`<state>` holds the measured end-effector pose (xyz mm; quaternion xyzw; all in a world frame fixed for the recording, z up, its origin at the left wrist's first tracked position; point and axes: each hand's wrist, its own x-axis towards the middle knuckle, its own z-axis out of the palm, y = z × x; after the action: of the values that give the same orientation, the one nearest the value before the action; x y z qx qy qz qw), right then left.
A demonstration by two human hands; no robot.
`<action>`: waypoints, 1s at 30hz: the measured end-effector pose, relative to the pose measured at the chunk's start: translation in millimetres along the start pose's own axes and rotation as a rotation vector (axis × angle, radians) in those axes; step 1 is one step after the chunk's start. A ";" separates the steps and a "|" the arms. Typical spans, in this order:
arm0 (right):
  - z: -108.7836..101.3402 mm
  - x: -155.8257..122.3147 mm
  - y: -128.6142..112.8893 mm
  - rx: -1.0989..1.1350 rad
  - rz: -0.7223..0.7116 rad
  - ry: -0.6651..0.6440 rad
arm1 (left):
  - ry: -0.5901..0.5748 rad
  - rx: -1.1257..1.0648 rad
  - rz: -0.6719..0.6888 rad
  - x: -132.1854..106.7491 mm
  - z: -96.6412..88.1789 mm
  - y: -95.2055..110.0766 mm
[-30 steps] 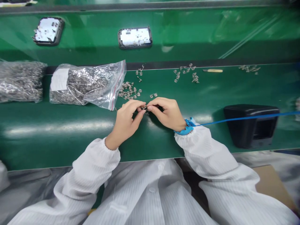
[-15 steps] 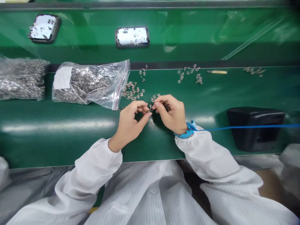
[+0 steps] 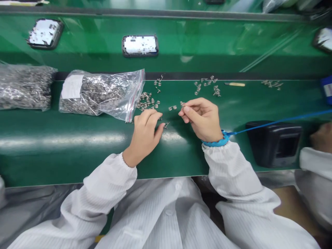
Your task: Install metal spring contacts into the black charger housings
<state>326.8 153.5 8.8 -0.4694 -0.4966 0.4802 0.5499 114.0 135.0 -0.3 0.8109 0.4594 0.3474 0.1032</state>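
Observation:
My right hand, with a blue wrist strap at its cuff, pinches a small metal coil spring between thumb and fingertips, just above the bench. Thumb and fingers apart, my left hand rests low over the green bench. Close to its thumb tip lies a loose spring; I cannot tell whether they touch. Between the hands, farther back, sits another spring piece with two coils. A heap of springs lies beyond my left fingers, beside the open end of a clear zip bag full of them.
A second full bag is at far left. More springs and a small knife lie at the back. Device housings stand on the green belt behind. A black box and another person's hand are at right.
My hands have parted: the right moved right with a spring, while the left opened its fingers. A spring now lies by the left thumb. The view has shifted slightly, showing another person's hand.

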 end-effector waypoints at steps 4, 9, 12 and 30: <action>-6.5 1.4 -2.6 0.093 0.032 0.038 | -0.023 0.006 0.120 -1.9 0.1 1.9; -14.0 -11.9 -15.0 0.200 0.024 0.130 | -0.083 0.015 0.234 -5.6 0.0 5.2; -35.9 -35.6 -27.8 0.054 -0.039 0.219 | -0.094 0.003 0.296 -8.0 0.2 7.4; -103.7 -124.1 -43.8 -1.059 -0.166 0.365 | -0.165 -0.092 0.612 -5.6 6.7 40.4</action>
<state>427.3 21.7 33.6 -0.7159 -0.6021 0.0318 0.3520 143.7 108.9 11.8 0.9314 0.1681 0.3158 0.0675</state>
